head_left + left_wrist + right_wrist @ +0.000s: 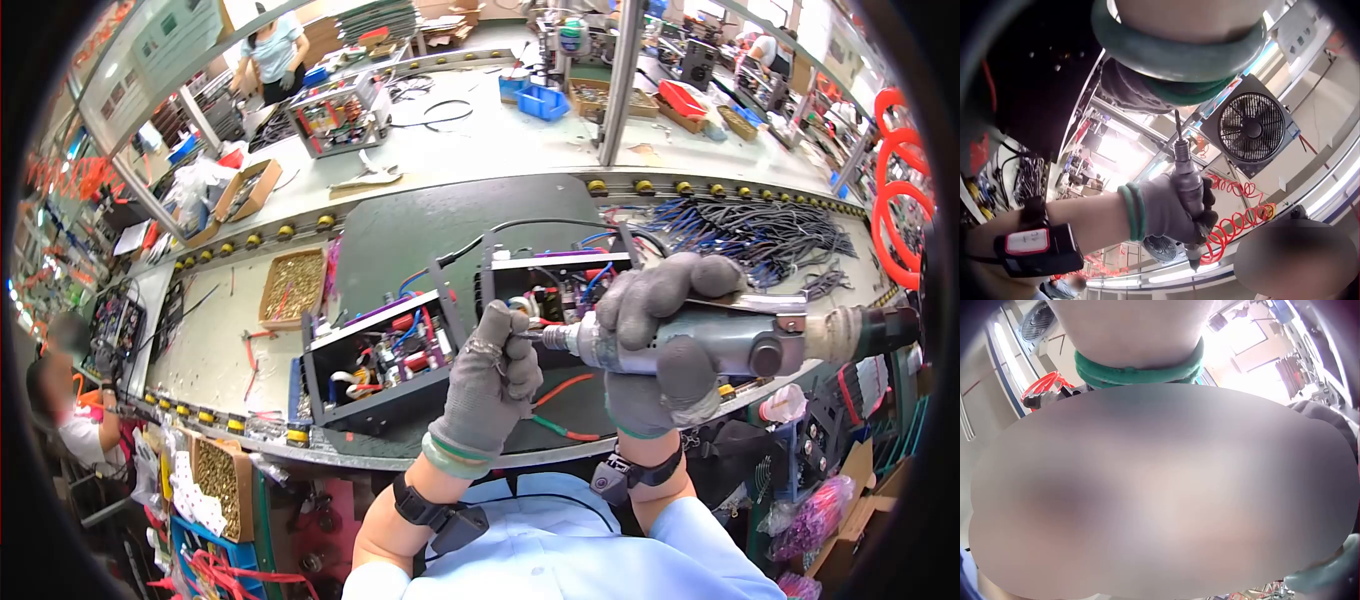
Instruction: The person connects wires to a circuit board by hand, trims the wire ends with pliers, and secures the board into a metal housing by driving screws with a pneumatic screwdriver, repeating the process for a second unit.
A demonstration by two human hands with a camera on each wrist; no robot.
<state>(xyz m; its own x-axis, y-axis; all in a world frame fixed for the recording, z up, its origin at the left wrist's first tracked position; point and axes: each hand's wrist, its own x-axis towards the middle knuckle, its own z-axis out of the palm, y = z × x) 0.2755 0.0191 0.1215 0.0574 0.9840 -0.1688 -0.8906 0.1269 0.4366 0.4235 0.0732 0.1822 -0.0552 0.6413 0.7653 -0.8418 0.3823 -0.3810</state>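
In the head view, my gloved right hand (655,335) grips the body of a grey air screwdriver (740,345), its bit pointing left. My gloved left hand (488,385) has its fingers curled, and thumb and fingertips pinch at the end of the screwdriver bit (543,337); anything small between them is hidden. The left wrist view shows the same screwdriver (1188,181) in the right hand (1169,209). Below and behind the hands, an open black case (500,275) with boards and wires stands partly covered. A second open case (380,345) sits left of my left hand.
Both cases stand on a dark mat (400,225). A box of small brass-coloured parts (293,288) is at the left. Bundled black and blue cables (750,235) lie at the right. A roller rail (700,188) runs behind; red coiled hoses (900,205) hang right.
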